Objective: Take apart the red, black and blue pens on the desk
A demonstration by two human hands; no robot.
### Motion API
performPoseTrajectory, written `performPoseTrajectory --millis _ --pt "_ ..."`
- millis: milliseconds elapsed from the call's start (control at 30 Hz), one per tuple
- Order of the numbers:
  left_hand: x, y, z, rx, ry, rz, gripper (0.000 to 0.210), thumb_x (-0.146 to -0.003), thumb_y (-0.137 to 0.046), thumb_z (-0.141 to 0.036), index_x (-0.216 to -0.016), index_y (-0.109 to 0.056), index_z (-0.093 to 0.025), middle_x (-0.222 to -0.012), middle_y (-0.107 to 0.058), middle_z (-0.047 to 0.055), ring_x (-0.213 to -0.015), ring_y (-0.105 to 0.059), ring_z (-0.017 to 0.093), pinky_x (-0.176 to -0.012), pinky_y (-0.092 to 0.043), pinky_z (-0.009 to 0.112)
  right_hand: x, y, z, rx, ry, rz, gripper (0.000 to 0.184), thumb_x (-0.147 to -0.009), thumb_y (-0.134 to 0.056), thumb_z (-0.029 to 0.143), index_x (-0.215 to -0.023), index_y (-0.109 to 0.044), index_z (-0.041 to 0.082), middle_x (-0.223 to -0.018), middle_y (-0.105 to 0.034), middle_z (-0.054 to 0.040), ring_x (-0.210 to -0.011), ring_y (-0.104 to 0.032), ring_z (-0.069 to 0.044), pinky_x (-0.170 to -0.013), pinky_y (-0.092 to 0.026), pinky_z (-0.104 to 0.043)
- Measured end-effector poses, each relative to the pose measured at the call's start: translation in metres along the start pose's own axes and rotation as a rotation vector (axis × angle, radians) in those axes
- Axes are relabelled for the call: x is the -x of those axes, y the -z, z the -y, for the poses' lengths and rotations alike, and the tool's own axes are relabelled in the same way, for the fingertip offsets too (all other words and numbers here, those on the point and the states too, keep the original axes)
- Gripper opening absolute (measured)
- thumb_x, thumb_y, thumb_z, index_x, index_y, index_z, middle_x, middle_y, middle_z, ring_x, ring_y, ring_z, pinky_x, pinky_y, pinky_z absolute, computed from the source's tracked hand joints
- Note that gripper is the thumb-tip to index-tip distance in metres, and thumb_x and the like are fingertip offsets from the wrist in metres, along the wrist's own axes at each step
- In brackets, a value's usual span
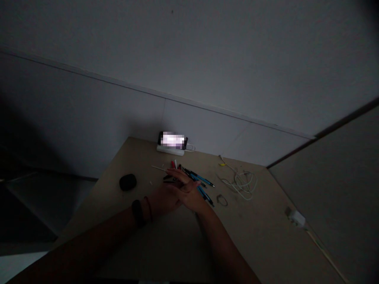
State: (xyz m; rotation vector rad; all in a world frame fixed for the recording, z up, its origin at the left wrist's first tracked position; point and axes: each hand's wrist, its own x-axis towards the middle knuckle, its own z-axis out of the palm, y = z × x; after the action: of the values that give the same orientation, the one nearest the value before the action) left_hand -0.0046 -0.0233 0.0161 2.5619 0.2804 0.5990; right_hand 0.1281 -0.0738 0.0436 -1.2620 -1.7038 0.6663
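My left hand (166, 199) is low over the table, with a dark band (137, 213) and a thin red bracelet (149, 209) on its wrist. Across it lies my right hand (189, 193), its fingers stretched out to the left and somewhat apart. The two hands overlap and seem to touch; most of the left fingers are hidden or lost in the dark. Under and beside the hands are several blue and black pens (206, 196). A red marker-like piece (173, 164) shows behind the fingers. A thin white stick (158, 168) ends near the right fingertips.
A lit phone (173, 140) leans on a white block (170, 150) by the wall. At the left is a dark rounded case (128, 182). A tangled white cable (242, 183) and a small loop (222, 200) lie at the right, near a white plug (297, 218).
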Motion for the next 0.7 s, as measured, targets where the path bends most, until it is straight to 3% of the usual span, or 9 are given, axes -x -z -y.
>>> performPoseTrajectory --millis 200,500,600,700 --pt "0.001 -0.002 0.004 0.027 0.01 -0.026 0.059 -0.093 -0.046 -0.027 -0.152 -0.04 -0.025 -0.14 -0.06 0.011 -0.125 -0.058 0.03 -0.105 -0.047 0.042 0.0 -0.004 0.0 0.021 -0.075 0.016 0.025 -0.095 -0.057 0.031 -0.114 -0.074 0.029 -0.131 -0.065 -0.0065 -0.127 -0.057 -0.022 -0.113 -0.042 -0.046" --pt "0.005 -0.01 0.007 0.129 0.047 -0.08 0.064 -0.084 -0.056 -0.027 -0.147 -0.047 -0.022 -0.14 -0.06 0.013 -0.128 -0.055 0.035 -0.109 -0.042 0.045 -0.002 -0.006 0.002 0.053 -0.084 0.03 0.024 -0.096 -0.056 0.032 -0.106 -0.077 0.025 -0.118 -0.071 -0.0075 -0.115 -0.064 -0.021 -0.104 -0.049 -0.041" --pt "0.002 -0.005 0.006 0.106 0.039 -0.026 0.065 -0.087 -0.055 -0.027 -0.15 -0.042 -0.022 -0.143 -0.057 0.013 -0.128 -0.054 0.034 -0.11 -0.042 0.046 -0.003 -0.004 0.002 0.125 -0.093 0.008 0.023 -0.094 -0.058 0.033 -0.103 -0.077 0.025 -0.11 -0.072 -0.0071 -0.106 -0.066 -0.021 -0.097 -0.052 -0.038" --pt "0.0 -0.001 0.004 0.122 0.014 -0.043 0.071 -0.088 -0.056 -0.027 -0.154 -0.033 -0.021 -0.145 -0.055 0.015 -0.128 -0.055 0.032 -0.107 -0.046 0.046 -0.002 -0.003 0.0 0.201 -0.088 -0.103 0.023 -0.091 -0.062 0.036 -0.105 -0.076 0.024 -0.105 -0.072 -0.0082 -0.101 -0.067 -0.023 -0.093 -0.053 -0.039"
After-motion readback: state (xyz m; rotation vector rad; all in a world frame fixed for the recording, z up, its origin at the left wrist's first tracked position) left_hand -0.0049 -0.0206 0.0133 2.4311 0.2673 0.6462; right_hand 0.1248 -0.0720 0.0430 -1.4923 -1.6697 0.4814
